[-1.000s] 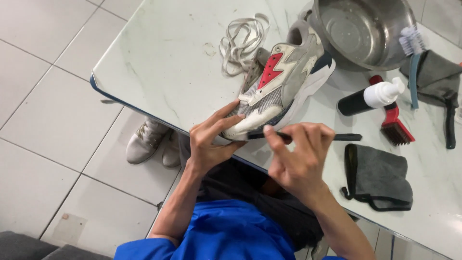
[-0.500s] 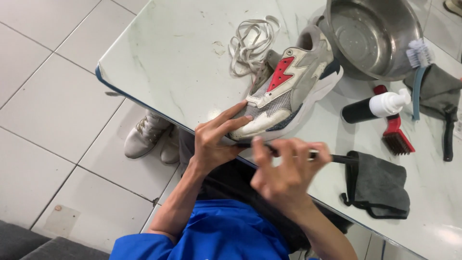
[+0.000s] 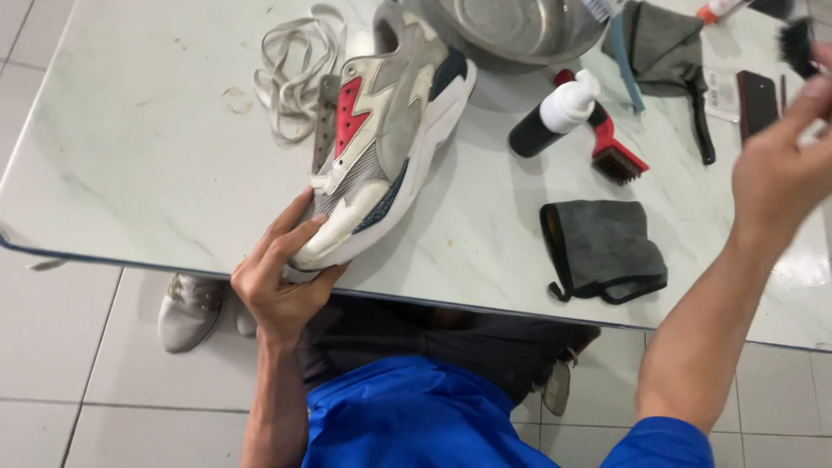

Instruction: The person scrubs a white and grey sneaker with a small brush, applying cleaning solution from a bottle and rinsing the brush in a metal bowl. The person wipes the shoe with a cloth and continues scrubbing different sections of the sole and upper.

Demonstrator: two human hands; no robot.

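My left hand (image 3: 279, 282) grips the toe of the sneaker (image 3: 386, 143): fingers curled over the toe cap, thumb under the sole edge, closed around it. The sneaker, grey and white with a red zigzag panel, lies on its side on the marble table (image 3: 139, 173), toe at the near edge, heel pointing toward the steel basin (image 3: 520, 30). Loose laces (image 3: 295, 74) lie just beside it, to the left. My right hand (image 3: 780, 169) is raised at the far right, well apart from the sneaker, fingers pinched on a dark-bristled brush (image 3: 797, 43); blurred, so how tight the grip is I cannot tell. Between the hands: a black bottle with white pump top (image 3: 555, 113), touching a red-handled brush (image 3: 611, 147); a folded grey cloth (image 3: 602, 251) near the table edge. Another shoe (image 3: 186, 308) rests on the tiled floor below.
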